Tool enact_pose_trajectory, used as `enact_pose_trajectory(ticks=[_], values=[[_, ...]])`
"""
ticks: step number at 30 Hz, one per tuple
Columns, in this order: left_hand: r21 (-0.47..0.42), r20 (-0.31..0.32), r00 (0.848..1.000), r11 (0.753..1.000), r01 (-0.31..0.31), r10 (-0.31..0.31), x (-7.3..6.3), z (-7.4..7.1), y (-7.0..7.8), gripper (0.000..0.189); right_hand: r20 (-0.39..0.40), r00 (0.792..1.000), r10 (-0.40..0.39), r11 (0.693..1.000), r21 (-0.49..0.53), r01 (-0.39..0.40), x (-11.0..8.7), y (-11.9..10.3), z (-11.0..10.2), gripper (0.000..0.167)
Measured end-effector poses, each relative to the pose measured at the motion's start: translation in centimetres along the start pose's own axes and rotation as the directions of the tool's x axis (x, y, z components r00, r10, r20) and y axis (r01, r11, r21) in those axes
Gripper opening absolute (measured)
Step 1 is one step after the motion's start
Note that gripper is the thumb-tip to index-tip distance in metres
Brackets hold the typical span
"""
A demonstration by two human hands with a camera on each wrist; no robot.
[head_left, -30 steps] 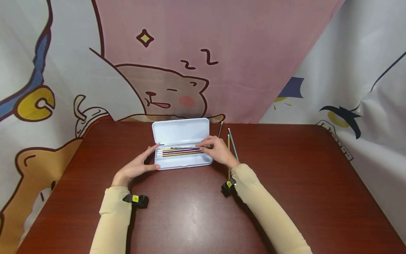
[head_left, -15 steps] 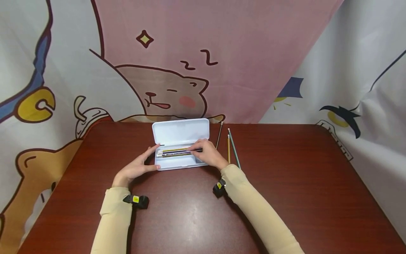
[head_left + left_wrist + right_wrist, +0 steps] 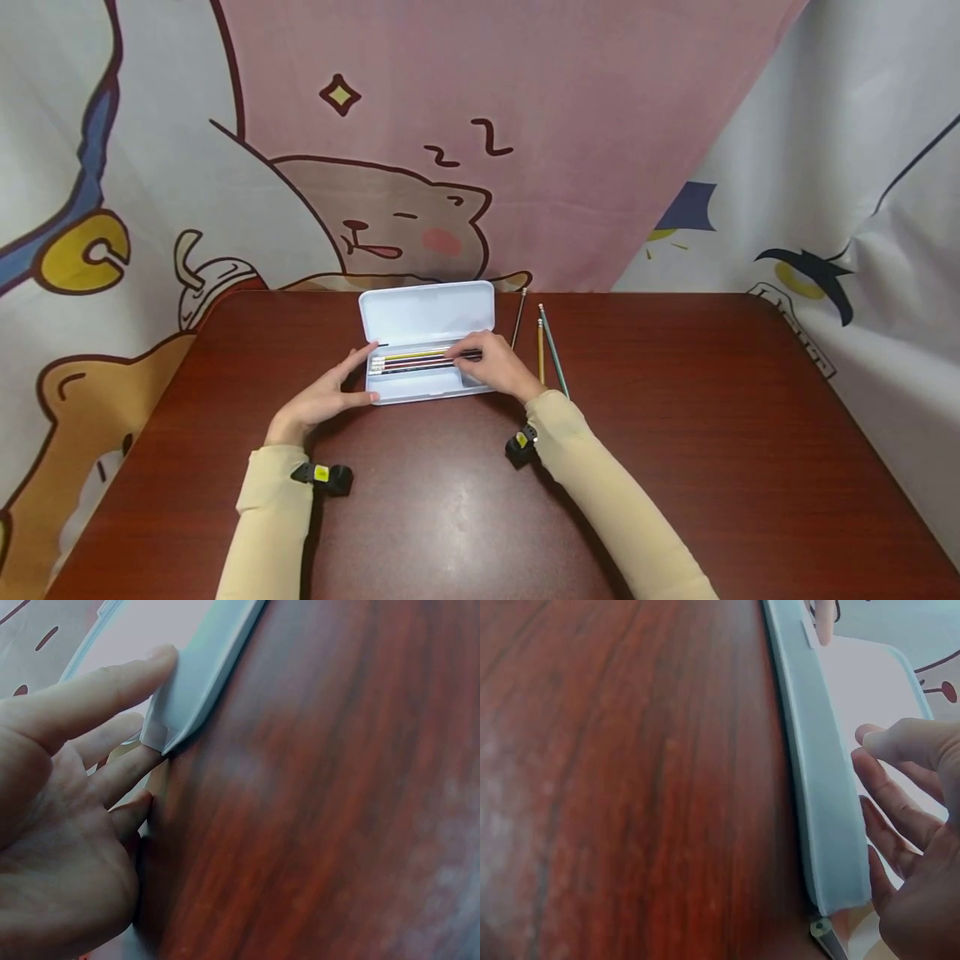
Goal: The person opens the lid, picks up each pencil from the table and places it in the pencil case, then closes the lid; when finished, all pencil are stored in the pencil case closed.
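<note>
A white pencil case (image 3: pixel 416 385) lies on the table with its lid (image 3: pixel 427 311) raised at the back. Several pencils (image 3: pixel 408 362) lie side by side in its rear compartment, eraser ends to the left. My left hand (image 3: pixel 322 395) grips the case's left end, thumb at the front corner and index finger at the back one. Inside the right half, my right hand (image 3: pixel 497 365) pinches at the pencils with thumb and index finger, covering their right ends. The case's front wall (image 3: pixel 821 765) hides the pencils in the right wrist view.
To the right of the case lie a dark pencil (image 3: pixel 519 318), a yellow pencil (image 3: pixel 541 354) and a green pencil (image 3: pixel 552 348), the latter two near my right sleeve (image 3: pixel 600 467). A printed cloth (image 3: pixel 600 167) hangs behind the brown table (image 3: pixel 420 500).
My right hand has shifted left and slightly lower, bringing a dark pencil down among the others in the case. The pencils have changed arrangement slightly. My left hand keeps its place.
</note>
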State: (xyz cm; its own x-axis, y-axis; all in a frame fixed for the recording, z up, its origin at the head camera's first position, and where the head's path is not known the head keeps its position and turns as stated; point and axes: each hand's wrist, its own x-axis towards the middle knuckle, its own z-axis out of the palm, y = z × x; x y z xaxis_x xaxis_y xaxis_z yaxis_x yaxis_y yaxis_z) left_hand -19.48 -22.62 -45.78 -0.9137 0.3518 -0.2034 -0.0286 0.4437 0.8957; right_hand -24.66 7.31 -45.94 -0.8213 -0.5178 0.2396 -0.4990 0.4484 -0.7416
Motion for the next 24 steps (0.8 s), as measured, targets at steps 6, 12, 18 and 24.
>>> enact_pose_trajectory(ticks=[6, 12, 18, 24], values=[[0.002, -0.003, 1.000, 1.000, 0.001, -0.001, 0.0, 0.0, 0.1, 0.084, -0.034, 0.999, 0.015, 1.000, 0.018, -0.015, -0.7, 0.1, -0.8, 0.017], [-0.002, -0.005, 1.000, 1.000, 0.004, -0.004, -0.1, 0.0, 0.2, 0.085, -0.064, 0.998, 0.025, 0.998, 0.053, -0.022, -1.6, 0.1, -2.0, 0.017], [-0.008, -0.002, 1.000, 1.000, -0.003, 0.003, 0.0, 0.0, 0.1, 0.085, -0.083, 0.995, 0.047, 0.996, 0.083, -0.040, -2.9, 0.4, -3.1, 0.018], [-0.006, -0.002, 1.000, 1.000, 0.002, -0.002, 0.0, 0.0, 0.1, 0.085, -0.128, 0.987, 0.098, 0.992, 0.096, -0.086, -4.3, 0.8, -4.0, 0.017]])
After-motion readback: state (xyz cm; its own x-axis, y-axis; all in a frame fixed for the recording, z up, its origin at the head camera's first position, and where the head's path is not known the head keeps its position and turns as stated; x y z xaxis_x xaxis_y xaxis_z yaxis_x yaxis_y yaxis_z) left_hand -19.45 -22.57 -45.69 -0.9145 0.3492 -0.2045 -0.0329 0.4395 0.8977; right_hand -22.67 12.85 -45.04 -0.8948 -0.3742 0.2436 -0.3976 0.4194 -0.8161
